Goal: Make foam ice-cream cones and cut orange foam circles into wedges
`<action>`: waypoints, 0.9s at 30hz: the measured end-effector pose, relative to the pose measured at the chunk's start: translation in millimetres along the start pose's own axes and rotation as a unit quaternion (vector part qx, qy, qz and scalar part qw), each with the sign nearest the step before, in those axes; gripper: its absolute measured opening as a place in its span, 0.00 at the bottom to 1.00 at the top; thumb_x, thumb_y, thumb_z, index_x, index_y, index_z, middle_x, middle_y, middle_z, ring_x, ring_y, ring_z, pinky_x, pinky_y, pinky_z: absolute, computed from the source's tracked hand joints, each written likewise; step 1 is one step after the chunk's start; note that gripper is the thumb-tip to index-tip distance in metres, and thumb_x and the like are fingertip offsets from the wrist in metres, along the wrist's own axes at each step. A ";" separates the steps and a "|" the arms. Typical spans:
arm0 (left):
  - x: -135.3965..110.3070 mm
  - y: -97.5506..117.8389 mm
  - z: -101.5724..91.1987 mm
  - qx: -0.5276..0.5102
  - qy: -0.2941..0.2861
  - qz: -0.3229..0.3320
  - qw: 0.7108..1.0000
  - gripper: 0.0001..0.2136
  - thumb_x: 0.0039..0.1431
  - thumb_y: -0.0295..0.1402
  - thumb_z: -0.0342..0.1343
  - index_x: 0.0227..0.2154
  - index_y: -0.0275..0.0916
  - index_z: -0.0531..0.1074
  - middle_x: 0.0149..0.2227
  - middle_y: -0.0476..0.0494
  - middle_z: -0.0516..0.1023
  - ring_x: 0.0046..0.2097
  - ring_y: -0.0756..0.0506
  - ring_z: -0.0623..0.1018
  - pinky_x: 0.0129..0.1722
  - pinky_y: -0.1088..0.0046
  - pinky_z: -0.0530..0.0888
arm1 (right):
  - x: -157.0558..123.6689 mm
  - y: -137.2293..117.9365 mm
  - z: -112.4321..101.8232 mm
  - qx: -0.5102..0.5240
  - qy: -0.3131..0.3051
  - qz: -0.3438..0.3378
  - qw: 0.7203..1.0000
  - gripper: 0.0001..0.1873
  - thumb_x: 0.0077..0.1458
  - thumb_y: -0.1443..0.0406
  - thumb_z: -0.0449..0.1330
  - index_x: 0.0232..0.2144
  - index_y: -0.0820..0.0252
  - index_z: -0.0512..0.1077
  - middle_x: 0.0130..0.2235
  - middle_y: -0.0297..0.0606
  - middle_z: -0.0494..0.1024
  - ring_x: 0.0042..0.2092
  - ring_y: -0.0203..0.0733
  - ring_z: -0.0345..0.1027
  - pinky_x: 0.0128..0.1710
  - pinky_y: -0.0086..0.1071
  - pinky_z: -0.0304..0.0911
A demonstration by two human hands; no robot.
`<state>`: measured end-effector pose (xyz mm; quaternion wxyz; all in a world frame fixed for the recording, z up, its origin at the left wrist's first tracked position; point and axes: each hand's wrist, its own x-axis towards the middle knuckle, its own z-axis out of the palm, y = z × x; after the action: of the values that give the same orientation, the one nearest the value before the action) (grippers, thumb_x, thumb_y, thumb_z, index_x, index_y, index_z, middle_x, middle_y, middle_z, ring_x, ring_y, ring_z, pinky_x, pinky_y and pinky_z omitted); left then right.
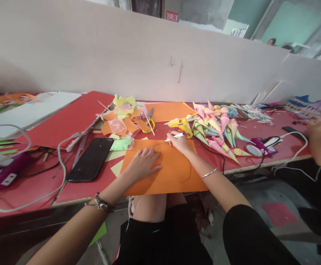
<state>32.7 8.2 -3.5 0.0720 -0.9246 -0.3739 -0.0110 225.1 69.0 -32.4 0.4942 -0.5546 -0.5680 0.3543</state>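
The red desk (76,194) carries an orange sheet (174,165) jutting over its near edge, whole and uncut as far as I can see. On it the left hand (143,162) lies flat, gripping nothing; the right hand (177,142) grasps a white marker (179,135) by the far edge. A thin curved line (190,170) seems partly drawn; any stretch under the left hand stays hidden from me.
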 end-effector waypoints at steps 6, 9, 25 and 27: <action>-3.2 -2.1 0.5 -0.006 0.010 0.003 1.000 0.23 0.58 0.46 0.46 0.50 0.37 0.66 0.48 0.33 0.71 0.46 0.37 0.70 0.42 0.62 0.67 | 2.4 5.8 10.9 -0.019 0.009 -0.020 1.000 0.13 0.48 0.57 0.50 0.18 0.56 0.61 0.15 0.27 0.64 0.19 0.32 0.60 0.20 0.24 0.55; -2.5 -2.0 1.0 -0.013 0.012 0.005 1.000 0.23 0.58 0.46 0.47 0.50 0.36 0.66 0.47 0.33 0.71 0.46 0.37 0.70 0.41 0.62 0.68 | 1.2 4.9 11.1 -0.037 0.005 -0.034 0.999 0.13 0.48 0.58 0.51 0.17 0.56 0.61 0.16 0.27 0.65 0.21 0.33 0.61 0.22 0.24 0.57; -2.3 -2.2 0.3 -0.027 -0.001 -0.003 1.000 0.23 0.58 0.45 0.47 0.51 0.35 0.65 0.49 0.32 0.70 0.47 0.37 0.70 0.43 0.60 0.69 | -6.4 -0.2 -7.6 -0.116 0.038 -0.051 0.991 0.14 0.49 0.62 0.51 0.14 0.55 0.58 0.16 0.29 0.67 0.21 0.35 0.61 0.23 0.27 0.54; -2.4 -2.4 -0.3 -0.028 -0.003 -0.003 1.000 0.24 0.58 0.45 0.47 0.52 0.35 0.65 0.49 0.33 0.70 0.47 0.37 0.70 0.44 0.60 0.69 | -9.1 -0.4 -12.3 -0.123 0.043 -0.049 0.990 0.14 0.49 0.62 0.51 0.14 0.55 0.58 0.16 0.29 0.68 0.22 0.35 0.61 0.23 0.27 0.54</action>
<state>29.4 8.2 -3.1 0.0453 -0.9251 -0.3765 -0.0190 235.8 58.2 -30.3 0.4625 -0.5976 -0.6121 0.2332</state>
